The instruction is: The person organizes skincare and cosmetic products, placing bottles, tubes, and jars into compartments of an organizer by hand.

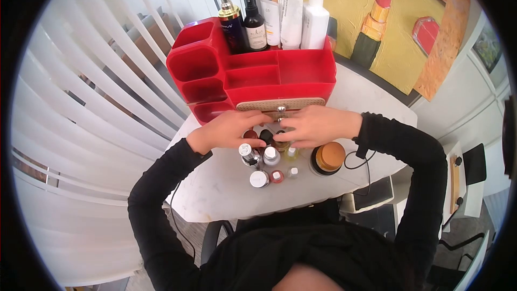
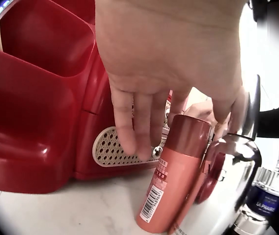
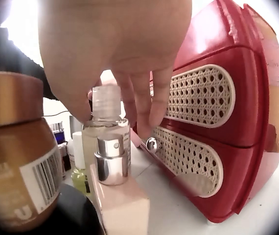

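Red organizer point(image 1: 309, 90) stands by your left hand point(image 1: 225, 129) and right hand point(image 1: 319, 125). Both extend loose fingers near bottles point(image 1: 271, 156), visibly gripping nothing.

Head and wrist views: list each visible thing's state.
Red organizer, upright
Upper drawer, closed
Lower drawer, looks closed
Amber jar, lid on
Coral canister, capped, upright
Small front bottles, capped, upright
White rear bottle, capped, upright
White tubes, upright
Spray bottles, upright
Left hand, open
Right hand, open
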The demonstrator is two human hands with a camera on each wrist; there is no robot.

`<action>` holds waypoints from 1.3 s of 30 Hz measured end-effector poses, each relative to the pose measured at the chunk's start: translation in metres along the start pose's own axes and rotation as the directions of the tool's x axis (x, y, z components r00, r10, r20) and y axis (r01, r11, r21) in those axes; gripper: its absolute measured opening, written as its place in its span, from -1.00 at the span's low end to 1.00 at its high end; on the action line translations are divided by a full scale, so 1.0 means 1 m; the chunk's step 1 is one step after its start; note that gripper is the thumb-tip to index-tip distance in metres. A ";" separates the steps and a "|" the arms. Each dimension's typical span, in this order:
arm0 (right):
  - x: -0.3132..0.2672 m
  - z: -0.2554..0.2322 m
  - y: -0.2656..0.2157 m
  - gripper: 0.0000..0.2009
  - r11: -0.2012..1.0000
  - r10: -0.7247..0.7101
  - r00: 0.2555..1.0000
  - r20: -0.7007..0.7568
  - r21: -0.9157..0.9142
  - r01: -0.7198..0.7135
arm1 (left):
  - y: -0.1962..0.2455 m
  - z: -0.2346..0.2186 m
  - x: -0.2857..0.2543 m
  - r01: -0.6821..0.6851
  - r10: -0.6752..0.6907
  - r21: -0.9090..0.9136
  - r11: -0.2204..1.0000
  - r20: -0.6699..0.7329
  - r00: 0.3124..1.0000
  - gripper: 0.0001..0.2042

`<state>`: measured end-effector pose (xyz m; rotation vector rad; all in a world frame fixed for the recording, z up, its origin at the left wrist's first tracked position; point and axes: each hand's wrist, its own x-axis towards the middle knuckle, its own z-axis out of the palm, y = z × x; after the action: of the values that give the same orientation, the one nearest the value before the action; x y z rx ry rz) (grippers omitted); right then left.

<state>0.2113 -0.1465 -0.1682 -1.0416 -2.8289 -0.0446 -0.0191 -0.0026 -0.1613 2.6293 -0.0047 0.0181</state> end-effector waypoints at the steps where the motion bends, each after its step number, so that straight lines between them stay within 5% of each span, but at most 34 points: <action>1: 0.001 0.005 0.000 -0.61 1.000 -0.027 0.999 -0.041 0.012 0.027 | 0.001 0.000 0.000 0.020 -0.020 -0.002 1.000 0.022 1.000 -0.53; 8: 0.005 0.015 -0.001 -0.67 0.999 0.022 1.000 -0.023 0.032 -0.021 | -0.007 0.014 0.000 0.012 -0.015 0.054 0.998 0.067 0.998 -0.58; 10: 0.006 0.016 -0.002 -0.72 0.999 0.050 0.999 0.002 -0.004 -0.050 | -0.010 0.023 0.002 -0.152 0.171 0.259 0.954 -0.050 0.984 -0.64; 16: 0.011 0.020 -0.002 -0.79 0.999 0.054 0.996 -0.073 0.011 -0.053 | -0.014 0.027 0.007 -0.239 0.298 0.396 0.887 -0.093 0.950 -0.64; 27: 0.004 0.019 -0.006 -0.75 0.992 0.113 0.994 -0.007 0.057 -0.112 | -0.023 0.033 0.010 -0.207 0.260 0.434 0.877 -0.066 0.963 -0.72; 32: -0.002 -0.011 -0.009 -0.65 0.982 0.183 0.983 -0.004 0.051 -0.182 | -0.025 0.031 -0.002 -0.206 0.305 0.469 0.859 -0.144 0.942 -0.70; 34: -0.008 -0.030 -0.011 -0.61 0.988 0.147 0.976 -0.159 0.063 -0.138 | -0.023 0.025 -0.009 -0.171 0.311 0.453 0.875 -0.254 0.916 -0.67; 39: -0.026 -0.088 -0.025 -0.66 0.965 0.262 0.925 -0.277 0.069 -0.253 | 0.013 -0.025 -0.024 -0.168 0.419 0.552 0.817 -0.368 0.830 -0.65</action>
<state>0.2246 -0.1885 -0.0836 -1.2774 -2.4115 -0.1127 -0.0435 -0.0019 -0.1336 3.0297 -0.2928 0.8992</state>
